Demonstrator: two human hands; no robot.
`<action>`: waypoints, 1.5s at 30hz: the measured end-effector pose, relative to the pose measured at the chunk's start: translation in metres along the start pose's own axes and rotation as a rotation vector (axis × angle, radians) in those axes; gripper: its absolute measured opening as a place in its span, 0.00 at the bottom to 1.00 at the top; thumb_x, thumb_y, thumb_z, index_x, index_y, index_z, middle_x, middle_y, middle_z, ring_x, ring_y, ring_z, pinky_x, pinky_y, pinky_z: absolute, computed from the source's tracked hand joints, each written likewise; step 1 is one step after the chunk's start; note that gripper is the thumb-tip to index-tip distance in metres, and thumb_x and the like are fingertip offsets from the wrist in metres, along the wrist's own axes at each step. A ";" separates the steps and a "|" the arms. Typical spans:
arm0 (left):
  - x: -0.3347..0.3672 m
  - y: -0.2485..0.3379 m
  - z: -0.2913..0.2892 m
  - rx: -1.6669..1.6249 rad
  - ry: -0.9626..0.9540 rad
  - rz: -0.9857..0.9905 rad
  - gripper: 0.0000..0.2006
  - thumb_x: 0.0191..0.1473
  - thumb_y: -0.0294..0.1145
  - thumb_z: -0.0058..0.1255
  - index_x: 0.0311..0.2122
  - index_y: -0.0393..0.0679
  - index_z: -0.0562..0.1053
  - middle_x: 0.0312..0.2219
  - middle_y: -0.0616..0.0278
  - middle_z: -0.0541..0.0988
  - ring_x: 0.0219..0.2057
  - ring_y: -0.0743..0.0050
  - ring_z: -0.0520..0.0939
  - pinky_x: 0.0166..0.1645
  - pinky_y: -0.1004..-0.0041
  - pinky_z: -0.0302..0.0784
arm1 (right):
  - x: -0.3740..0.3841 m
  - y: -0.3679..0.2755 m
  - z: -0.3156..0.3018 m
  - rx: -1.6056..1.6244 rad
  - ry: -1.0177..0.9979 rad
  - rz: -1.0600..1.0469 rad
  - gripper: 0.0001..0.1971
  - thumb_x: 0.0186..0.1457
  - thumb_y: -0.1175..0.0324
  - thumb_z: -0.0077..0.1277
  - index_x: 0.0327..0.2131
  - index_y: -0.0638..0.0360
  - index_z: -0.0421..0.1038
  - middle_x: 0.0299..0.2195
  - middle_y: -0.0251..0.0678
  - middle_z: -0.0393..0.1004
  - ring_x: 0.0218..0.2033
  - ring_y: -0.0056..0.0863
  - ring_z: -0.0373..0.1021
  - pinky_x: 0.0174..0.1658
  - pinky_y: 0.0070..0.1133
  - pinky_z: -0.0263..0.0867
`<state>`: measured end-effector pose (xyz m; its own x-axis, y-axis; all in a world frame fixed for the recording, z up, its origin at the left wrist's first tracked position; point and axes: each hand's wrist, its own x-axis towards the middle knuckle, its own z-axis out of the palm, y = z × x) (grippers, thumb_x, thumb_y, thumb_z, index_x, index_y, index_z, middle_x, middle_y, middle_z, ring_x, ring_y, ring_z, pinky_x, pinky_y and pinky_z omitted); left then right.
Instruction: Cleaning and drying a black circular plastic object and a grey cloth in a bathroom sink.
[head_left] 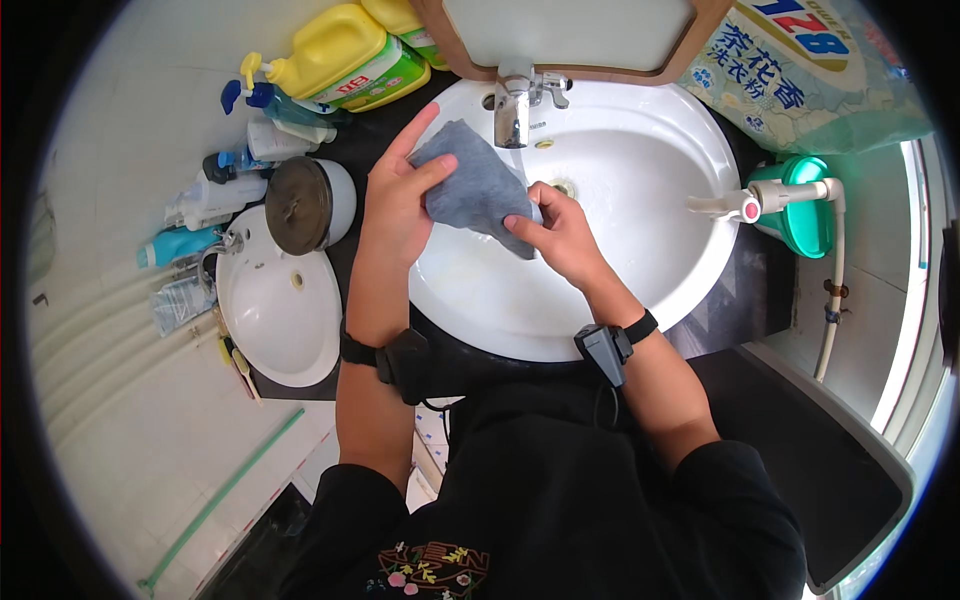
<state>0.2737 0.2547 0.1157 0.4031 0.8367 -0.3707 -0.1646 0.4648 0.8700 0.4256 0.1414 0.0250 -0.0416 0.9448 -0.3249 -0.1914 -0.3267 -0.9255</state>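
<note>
Both hands on a grey cloth over the sink

We hold a blue-grey cloth between our two hands, up above the left part of a white oval basin. Our left hand grips its upper left side: the thumb presses on the near face, the index finger sticks out straight past the edge, and the other fingers are largely hidden. Our right hand pinches the lower right corner, thumb on top and fingers curled at the edge. The cloth hangs slightly tilted, its lower tip free.

Just beyond the cloth stands a chrome tap; we cannot tell for certain whether water runs from it. The drain shows just past our right fingers. Each of our forearms wears a black strap, and the one on the right carries a grey device.

To the left, on the dark counter, we see a pale pot with a brown lid, a smaller white basin, and, farther up, a yellow jug with a green label. To the right are a white-handled tap, a green bucket behind its pipe, and a large printed bag near the upper rim.
</note>
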 end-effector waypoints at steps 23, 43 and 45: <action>0.014 -0.071 0.008 -0.595 -0.274 -0.318 0.36 0.51 0.45 0.37 0.61 0.30 0.56 0.60 0.37 0.59 0.62 0.41 0.61 0.66 0.52 0.53 | -0.015 -0.006 -0.043 0.464 -0.058 0.419 0.22 0.53 0.73 0.57 0.51 0.68 0.64 0.39 0.39 0.74 0.38 0.26 0.74 0.42 0.20 0.71; 0.028 -0.100 0.040 -0.779 -0.295 -0.436 0.35 0.63 0.56 0.17 0.62 0.37 0.57 0.61 0.47 0.61 0.61 0.43 0.62 0.64 0.52 0.59 | -0.030 -0.054 -0.048 0.697 0.104 0.155 0.21 0.54 0.82 0.41 0.53 0.64 0.61 0.44 0.42 0.68 0.35 0.26 0.73 0.36 0.22 0.78; 0.021 -0.106 0.036 -0.815 -0.295 -0.477 0.35 0.63 0.58 0.19 0.61 0.36 0.58 0.60 0.51 0.63 0.60 0.45 0.64 0.62 0.52 0.62 | -0.018 -0.062 -0.036 0.620 0.066 0.242 0.22 0.54 0.83 0.38 0.54 0.67 0.60 0.49 0.44 0.64 0.40 0.29 0.73 0.38 0.24 0.78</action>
<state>0.3325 0.2128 0.0272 0.7782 0.4560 -0.4319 -0.4514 0.8842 0.1201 0.4735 0.1437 0.0813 -0.0981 0.8368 -0.5386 -0.7132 -0.4366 -0.5484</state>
